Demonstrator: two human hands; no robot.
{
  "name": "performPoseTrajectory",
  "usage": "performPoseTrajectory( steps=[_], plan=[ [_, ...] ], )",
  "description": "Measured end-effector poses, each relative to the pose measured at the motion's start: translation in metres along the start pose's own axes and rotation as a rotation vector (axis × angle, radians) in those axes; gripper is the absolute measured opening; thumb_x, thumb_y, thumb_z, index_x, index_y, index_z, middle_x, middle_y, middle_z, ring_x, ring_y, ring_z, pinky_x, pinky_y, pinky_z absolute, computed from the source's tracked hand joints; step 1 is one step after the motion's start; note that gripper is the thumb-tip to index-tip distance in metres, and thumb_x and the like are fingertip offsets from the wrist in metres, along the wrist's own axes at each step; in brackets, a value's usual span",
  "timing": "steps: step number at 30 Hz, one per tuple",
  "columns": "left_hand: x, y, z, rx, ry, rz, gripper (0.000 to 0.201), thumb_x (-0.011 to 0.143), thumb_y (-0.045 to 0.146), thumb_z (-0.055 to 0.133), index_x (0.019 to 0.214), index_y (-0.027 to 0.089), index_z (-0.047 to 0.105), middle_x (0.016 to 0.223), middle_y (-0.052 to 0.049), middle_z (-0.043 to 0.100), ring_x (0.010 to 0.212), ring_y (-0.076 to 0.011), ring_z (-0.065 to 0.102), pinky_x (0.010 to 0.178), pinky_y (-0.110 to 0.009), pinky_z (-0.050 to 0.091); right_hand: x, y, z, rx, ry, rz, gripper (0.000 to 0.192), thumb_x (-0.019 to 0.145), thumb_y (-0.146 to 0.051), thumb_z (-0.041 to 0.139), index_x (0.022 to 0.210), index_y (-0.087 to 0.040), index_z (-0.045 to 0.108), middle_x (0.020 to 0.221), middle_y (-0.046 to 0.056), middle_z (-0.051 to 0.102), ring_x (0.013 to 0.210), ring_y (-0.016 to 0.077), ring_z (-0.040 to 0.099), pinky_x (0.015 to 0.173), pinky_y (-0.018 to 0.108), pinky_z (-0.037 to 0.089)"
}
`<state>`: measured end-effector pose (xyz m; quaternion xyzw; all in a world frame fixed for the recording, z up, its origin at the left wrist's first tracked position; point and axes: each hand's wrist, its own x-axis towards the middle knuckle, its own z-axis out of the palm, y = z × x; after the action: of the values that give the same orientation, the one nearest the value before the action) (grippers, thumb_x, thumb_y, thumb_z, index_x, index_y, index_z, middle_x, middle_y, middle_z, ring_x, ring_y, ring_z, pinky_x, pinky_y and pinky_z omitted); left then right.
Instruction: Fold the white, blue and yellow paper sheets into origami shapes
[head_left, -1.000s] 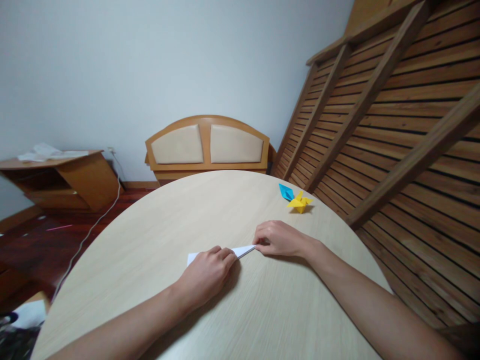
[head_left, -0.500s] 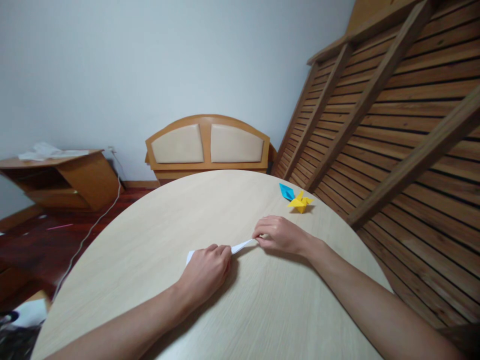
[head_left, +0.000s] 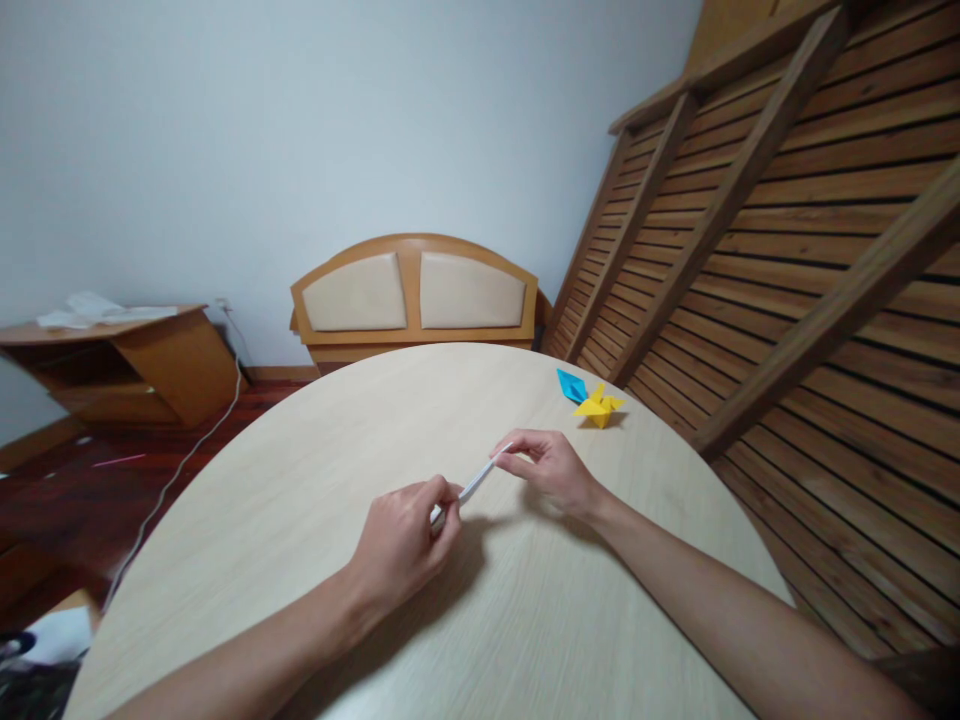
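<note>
- Above the middle of the round pale wood-grain table [head_left: 300, 520], a narrow folded strip of white paper [head_left: 474, 484] is held off the surface between both hands, seen nearly edge-on.
- Its long axis runs from near-left to far-right and climbs slightly: the lower end sits in the left hand [head_left: 401, 545], the upper end in the right hand [head_left: 546, 470].
- Left hand: fingers curled in, thumb and forefinger closed on the near-left end of the strip; how much paper is tucked inside the fist cannot be told.
- Right hand: thumb and fingertips [head_left: 504, 458] pinched shut on the far-right tip, the other fingers loosely bent below.
- Both hands grip the strip, each at its own end, and the free span of paper lies between them, so neither is nearer than the other.
- Both forearms come in from the near edge of the table, the right one from the near right corner.
- Far right on the table, well apart from the hands, a small yellow folded-paper figure [head_left: 598, 405] stands touching or just beside a blue folded-paper piece [head_left: 571, 383].
- Beyond the table stand a wooden headboard with two padded panels [head_left: 415, 295] and, on the right, a leaning slatted wooden frame [head_left: 787, 220].
</note>
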<state>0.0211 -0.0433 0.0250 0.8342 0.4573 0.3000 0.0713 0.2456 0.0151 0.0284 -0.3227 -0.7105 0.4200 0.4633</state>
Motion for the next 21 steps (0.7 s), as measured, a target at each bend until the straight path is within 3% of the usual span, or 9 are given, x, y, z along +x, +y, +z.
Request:
performPoseTrajectory(
  steps=[3, 8, 13, 21],
  plan=[
    [0.003, 0.008, -0.003, -0.212, -0.010, -0.092, 0.015, 0.088, 0.024, 0.046, 0.078, 0.020, 0.056, 0.070, -0.001, 0.068, 0.055, -0.0137, 0.060, 0.056, -0.025, 0.044, -0.001, -0.005, 0.006, 0.118, 0.036, 0.022, 0.030, 0.080, -0.047, 0.073, 0.082, -0.018, 0.072, 0.081, 0.004, 0.072, 0.079, 0.0167, 0.063, 0.078, 0.031, 0.050],
    [0.009, 0.011, -0.004, -0.447, -0.065, -0.244, 0.022, 0.089, 0.033, 0.047, 0.073, 0.019, 0.052, 0.065, -0.001, 0.060, 0.057, -0.0132, 0.054, 0.053, -0.023, 0.039, -0.003, -0.012, 0.012, 0.197, 0.085, -0.002, 0.027, 0.082, -0.047, 0.072, 0.081, -0.020, 0.072, 0.080, 0.003, 0.070, 0.078, 0.0162, 0.062, 0.075, 0.030, 0.050],
    [0.009, 0.010, -0.003, -0.550, -0.118, -0.268, 0.022, 0.089, 0.036, 0.048, 0.075, 0.019, 0.050, 0.064, 0.001, 0.055, 0.056, -0.0123, 0.048, 0.051, -0.022, 0.034, -0.006, -0.017, 0.019, 0.177, 0.159, -0.063, 0.024, 0.087, -0.043, 0.067, 0.082, -0.020, 0.072, 0.078, 0.002, 0.069, 0.075, 0.0161, 0.062, 0.071, 0.029, 0.050],
    [0.007, 0.014, -0.007, -0.669, -0.167, -0.287, 0.024, 0.089, 0.038, 0.053, 0.077, 0.018, 0.052, 0.064, -0.001, 0.057, 0.057, -0.0128, 0.051, 0.050, -0.022, 0.034, -0.007, -0.019, 0.017, 0.066, 0.230, -0.113, 0.036, 0.095, -0.046, 0.054, 0.079, -0.018, 0.072, 0.072, 0.004, 0.068, 0.072, 0.0168, 0.062, 0.070, 0.029, 0.049]
  ],
)
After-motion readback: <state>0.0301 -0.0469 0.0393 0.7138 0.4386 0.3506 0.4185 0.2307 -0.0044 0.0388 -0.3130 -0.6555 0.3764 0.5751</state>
